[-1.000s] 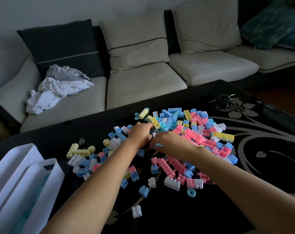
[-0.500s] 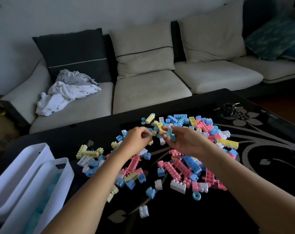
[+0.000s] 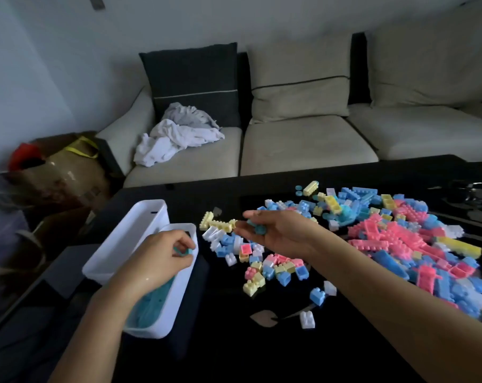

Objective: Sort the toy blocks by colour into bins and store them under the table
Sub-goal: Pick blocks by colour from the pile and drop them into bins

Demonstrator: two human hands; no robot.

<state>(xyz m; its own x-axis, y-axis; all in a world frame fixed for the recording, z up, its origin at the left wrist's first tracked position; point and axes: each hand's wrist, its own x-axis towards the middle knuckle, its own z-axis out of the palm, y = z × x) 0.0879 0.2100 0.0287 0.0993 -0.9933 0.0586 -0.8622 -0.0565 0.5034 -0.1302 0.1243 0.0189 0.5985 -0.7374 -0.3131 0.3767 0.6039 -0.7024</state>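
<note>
A pile of pink, blue, yellow and white toy blocks (image 3: 386, 239) is spread over the black table (image 3: 234, 341). My left hand (image 3: 159, 258) hovers over the nearer white bin (image 3: 176, 308), which holds teal pieces, and pinches a teal ring piece (image 3: 183, 251). My right hand (image 3: 273, 233) is palm-up over the left part of the pile and cradles several teal pieces (image 3: 257, 228) in loosely curled fingers. A second white bin (image 3: 129, 236) stands right behind the first.
A beige sofa (image 3: 303, 145) with cushions and crumpled white cloth (image 3: 176, 139) runs behind the table. A cardboard box (image 3: 60, 172) with bags stands at the left. A dark bunch of keys (image 3: 466, 189) lies at the table's far right.
Both hands lifted teal pieces out of the pile. My left hand travelled left to above the bin, my right hand followed partway. The view swung left.
</note>
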